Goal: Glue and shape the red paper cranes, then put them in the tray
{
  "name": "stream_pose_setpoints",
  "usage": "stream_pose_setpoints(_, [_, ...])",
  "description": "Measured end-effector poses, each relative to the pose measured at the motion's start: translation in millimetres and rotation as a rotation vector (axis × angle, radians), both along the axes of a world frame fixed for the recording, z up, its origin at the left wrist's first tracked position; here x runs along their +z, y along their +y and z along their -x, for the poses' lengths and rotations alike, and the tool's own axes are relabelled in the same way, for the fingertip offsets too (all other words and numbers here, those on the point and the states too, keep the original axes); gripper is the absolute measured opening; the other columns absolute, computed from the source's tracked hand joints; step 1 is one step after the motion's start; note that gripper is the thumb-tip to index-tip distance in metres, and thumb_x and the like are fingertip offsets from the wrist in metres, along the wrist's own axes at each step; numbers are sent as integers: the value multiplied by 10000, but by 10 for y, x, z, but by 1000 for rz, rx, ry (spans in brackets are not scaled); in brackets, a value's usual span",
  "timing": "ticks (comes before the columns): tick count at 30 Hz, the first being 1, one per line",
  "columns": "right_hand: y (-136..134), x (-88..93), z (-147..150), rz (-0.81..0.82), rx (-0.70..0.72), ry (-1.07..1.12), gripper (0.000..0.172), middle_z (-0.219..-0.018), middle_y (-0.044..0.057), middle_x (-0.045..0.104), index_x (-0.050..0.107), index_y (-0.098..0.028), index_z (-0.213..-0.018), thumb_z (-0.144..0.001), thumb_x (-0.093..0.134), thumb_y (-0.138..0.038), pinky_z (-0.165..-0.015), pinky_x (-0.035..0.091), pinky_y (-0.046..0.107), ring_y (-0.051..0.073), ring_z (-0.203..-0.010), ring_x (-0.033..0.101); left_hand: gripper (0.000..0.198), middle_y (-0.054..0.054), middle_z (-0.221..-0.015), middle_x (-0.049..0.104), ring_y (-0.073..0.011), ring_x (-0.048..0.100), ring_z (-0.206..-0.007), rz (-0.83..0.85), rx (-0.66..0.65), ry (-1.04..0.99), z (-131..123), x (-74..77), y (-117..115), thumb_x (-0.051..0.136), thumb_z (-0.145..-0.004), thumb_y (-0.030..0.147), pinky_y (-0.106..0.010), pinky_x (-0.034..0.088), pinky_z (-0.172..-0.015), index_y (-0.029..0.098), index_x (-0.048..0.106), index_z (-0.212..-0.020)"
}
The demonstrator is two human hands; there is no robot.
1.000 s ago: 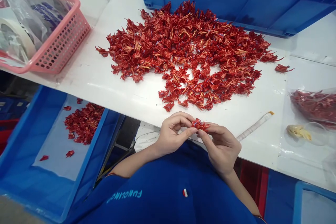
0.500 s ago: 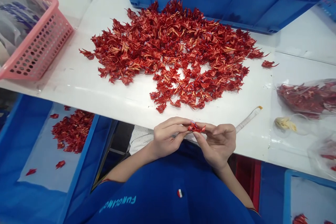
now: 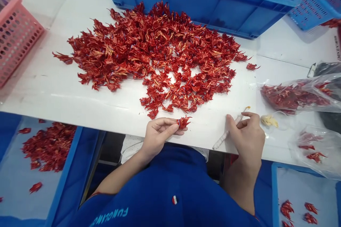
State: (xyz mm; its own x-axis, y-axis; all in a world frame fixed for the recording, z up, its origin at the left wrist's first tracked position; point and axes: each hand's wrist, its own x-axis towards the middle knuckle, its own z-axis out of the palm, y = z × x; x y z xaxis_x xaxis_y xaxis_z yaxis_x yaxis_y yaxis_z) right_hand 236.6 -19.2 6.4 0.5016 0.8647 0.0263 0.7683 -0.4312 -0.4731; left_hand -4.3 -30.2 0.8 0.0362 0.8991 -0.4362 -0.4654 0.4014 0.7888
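Note:
My left hand (image 3: 161,133) pinches a small red pointed piece (image 3: 183,122), like an artificial flower part, between thumb and fingers just over the table's near edge. A bit of purple-blue shows at its base. On the right, my right hand (image 3: 247,134) reaches down over a thin white-wrapped stick (image 3: 221,140) with an orange-yellow tip. Thumb and forefinger are apart on either side of the stick, not closed on it. Beyond both hands spreads a large heap of similar red pieces (image 3: 160,49) on the white table (image 3: 106,104).
A blue crate (image 3: 202,3) stands behind the heap, with a pink basket (image 3: 18,35) at left. A clear bag of red pieces (image 3: 295,95) and a yellowish lump (image 3: 269,120) lie at right. Below the table edge are blue trays (image 3: 68,170) with red pieces.
My right hand has let go of the red piece and moved right to the stick. My left hand keeps the piece, now turned with its points rightward. The view has shifted right.

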Motion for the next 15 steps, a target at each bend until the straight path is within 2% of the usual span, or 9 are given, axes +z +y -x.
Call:
stream_pose_setpoints(1, [12, -6, -34, 48, 20, -18, 336, -550, -47, 546, 562, -206, -985, -755, 651, -433, -573, 368, 322, 204, -552, 543, 369, -55, -610, 729, -244, 745, -603, 30, 2, -26, 2, 6, 9, 898, -565, 420, -301, 641, -577, 128, 694, -664])
stream_pose_setpoints(3, [14, -13, -53, 27, 61, 28, 239, -566, -39, 550, 580, -208, -971, -772, 590, -339, -562, 361, 317, 187, -531, 521, 378, -57, -609, 731, -251, 751, -624, 77, 10, -53, 5, 15, 18, 903, -555, 416, -284, 635, -557, 122, 692, -665])
stream_pose_setpoints(5, [-4, -14, -25, -136, 104, 177, 158, -568, -38, 547, 603, -210, -903, -765, 581, -283, -528, 369, 299, 157, -492, 501, 382, -58, -609, 731, -266, 755, -646, 107, 12, -57, 8, 20, 19, 902, -555, 415, -288, 636, -553, 118, 690, -668])
stream_pose_setpoints(8, [-34, -7, 50, -477, 218, 592, 88, -541, -30, 546, 616, -218, -806, -742, 641, -272, -437, 351, 274, 152, -452, 510, 382, -57, -596, 728, -279, 757, -657, 126, 6, -63, 8, 23, 18, 900, -551, 414, -299, 639, -560, 118, 687, -665])
stream_pose_setpoints(10, [-42, -4, 113, -558, 373, 924, 126, -520, -19, 550, 626, -226, -822, -755, 647, -330, -363, 311, 267, 153, -394, 485, 389, -62, -611, 737, -279, 757, -653, 132, 8, -67, 4, 23, 19, 901, -540, 420, -301, 640, -565, 119, 689, -666])
stream_pose_setpoints(12, [-45, -8, 201, -521, 540, 1169, 196, -486, -34, 516, 632, -237, -878, -785, 624, -409, -294, 242, 253, 115, -300, 364, 398, -70, -634, 746, -280, 757, -656, 139, 7, -67, -1, 22, 20, 901, -533, 432, -301, 640, -570, 120, 692, -665])
stream_pose_setpoints(14, [-60, -22, 323, -502, 639, 1256, 260, -446, -73, 443, 626, -248, -921, -784, 646, -468, -263, 177, 233, 75, -264, 228, 404, -75, -646, 750, -283, 758, -665, 142, 7, -63, -8, 15, 17, 901, -532, 439, -298, 640, -568, 120, 692, -665])
stream_pose_setpoints(15, [-77, -33, 394, -517, 648, 1248, 283, -436, -88, 408, 623, -251, -920, -769, 681, -483, -265, 169, 225, 68, -269, 206, 406, -76, -650, 750, -285, 758, -667, 140, 7, -60, -12, 9, 14, 901, -533, 442, -296, 640, -565, 119, 691, -665])
